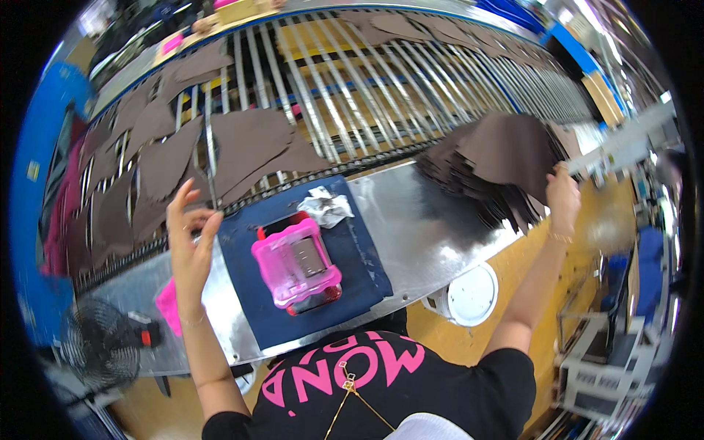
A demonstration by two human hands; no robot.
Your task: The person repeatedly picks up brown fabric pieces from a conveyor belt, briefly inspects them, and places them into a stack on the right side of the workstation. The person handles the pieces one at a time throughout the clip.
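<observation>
Two hands work apart; right hand (563, 196) grips fanned brown stack (499, 165), which may slide off desk (411, 220); left hand (189, 235) open, empty.

Brown cutout stack (506, 158), pink box (295, 260) w/ red edge, navy mat (352, 249).

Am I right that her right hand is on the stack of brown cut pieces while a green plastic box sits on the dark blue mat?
Not quite: the plastic box is pink, not green. The head view shows it on the dark blue mat, and the right hand is indeed on the stack of brown cut pieces.
</observation>
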